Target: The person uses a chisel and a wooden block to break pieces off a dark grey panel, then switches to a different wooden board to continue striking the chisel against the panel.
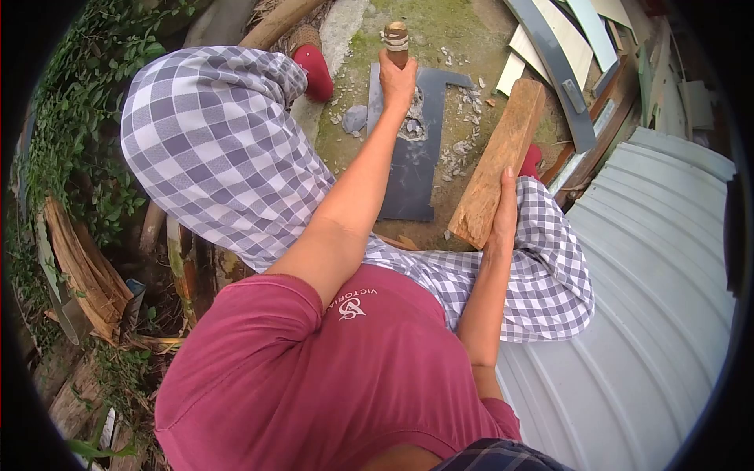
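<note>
My left hand (398, 82) is closed around the wooden handle (397, 45) of a tool, with pale bands near its top. The tool's lower end is hidden by the hand. Beneath it lies a dark grey panel (410, 184) with a ragged, broken patch (415, 125) full of pale chips. To the right of the panel, my right hand (505, 210) grips a thick, rough wooden block (499, 165) near its lower end, the thumb lying along its edge. The block slants up and right, apart from the tool.
Pale fragments (463, 145) lie on the mossy ground, with a grey piece (355, 119) left of the panel. Long strips and boards (561, 78) are stacked at upper right. Ribbed metal sheeting (636, 290) spans the right side. Split wood (86, 271) and plants are at left.
</note>
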The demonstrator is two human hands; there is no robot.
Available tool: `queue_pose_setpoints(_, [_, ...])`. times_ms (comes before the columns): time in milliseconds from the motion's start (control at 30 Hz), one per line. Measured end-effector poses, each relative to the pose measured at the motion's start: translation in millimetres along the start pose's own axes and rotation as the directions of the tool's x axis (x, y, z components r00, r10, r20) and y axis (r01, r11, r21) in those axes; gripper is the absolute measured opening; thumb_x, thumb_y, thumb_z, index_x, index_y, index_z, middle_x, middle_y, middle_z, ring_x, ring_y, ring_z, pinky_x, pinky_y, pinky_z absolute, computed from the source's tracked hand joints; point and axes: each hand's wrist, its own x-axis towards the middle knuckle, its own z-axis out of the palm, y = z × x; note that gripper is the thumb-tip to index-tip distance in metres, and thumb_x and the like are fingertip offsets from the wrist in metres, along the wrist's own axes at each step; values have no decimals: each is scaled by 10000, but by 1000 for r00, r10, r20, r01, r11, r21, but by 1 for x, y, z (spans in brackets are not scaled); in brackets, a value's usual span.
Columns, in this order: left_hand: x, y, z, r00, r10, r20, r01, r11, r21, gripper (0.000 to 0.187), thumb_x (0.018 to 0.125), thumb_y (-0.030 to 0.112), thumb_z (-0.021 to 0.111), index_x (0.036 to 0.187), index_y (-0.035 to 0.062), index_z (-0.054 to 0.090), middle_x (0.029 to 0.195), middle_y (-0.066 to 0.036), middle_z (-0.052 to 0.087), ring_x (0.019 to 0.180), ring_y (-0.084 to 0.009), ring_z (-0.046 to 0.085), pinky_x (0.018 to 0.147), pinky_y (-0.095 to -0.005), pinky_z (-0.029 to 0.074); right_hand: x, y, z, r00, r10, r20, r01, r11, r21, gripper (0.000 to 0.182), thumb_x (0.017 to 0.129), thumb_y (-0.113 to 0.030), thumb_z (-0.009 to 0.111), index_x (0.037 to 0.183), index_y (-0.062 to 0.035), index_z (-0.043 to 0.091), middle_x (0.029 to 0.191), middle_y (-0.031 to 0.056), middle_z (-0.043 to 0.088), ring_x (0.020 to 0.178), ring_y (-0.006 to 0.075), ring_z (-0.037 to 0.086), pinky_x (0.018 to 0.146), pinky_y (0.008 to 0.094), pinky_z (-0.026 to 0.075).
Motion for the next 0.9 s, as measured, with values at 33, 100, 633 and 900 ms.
queue_pose_setpoints(33, [-5, 6, 1, 998, 53, 22, -55, 994, 96, 363, 791, 146, 655, 1067, 0, 470, 902, -149, 615, 804, -248, 631, 725, -373, 489, -1, -2, 2, 1000, 0, 0, 0, 1000, -2, 651, 928, -484, 519, 1306, 40, 438, 1144, 125, 567, 988, 181, 584, 821, 288, 486])
queue_pose_setpoints(100, [-15, 11, 6, 998, -2, 66, -1, 999, 50, 370, 803, 160, 666, 1077, 8, 469, 910, -159, 614, 864, -282, 622, 760, -390, 478, -3, -4, 5, 1000, -8, -12, 8, 1000, -24, 656, 927, -484, 519, 1310, 42, 434, 1155, 127, 562, 998, 184, 582, 824, 290, 485])
queue_pose_setpoints(633, [-63, 1, 34, 902, 359, 242, -407, 893, 193, 512, 689, -51, 695, 1121, 57, 443, 986, -192, 499, 943, -401, 514, 809, -468, 422, -47, -106, 32, 872, -450, -192, 469, 881, 67, 612, 909, -521, 530, 1208, 10, 481, 1026, 131, 603, 862, 226, 620, 734, 333, 525])
queue_pose_setpoints(900, [-68, -9, 33, 901, 345, 263, -403, 891, 208, 488, 691, -53, 680, 1110, 48, 450, 978, -194, 500, 951, -403, 509, 818, -472, 418, -4, -50, 42, 979, -125, 161, 185, 871, -455, 604, 949, -449, 496, 1305, 37, 453, 1209, 137, 564, 1075, 212, 551, 935, 325, 424])
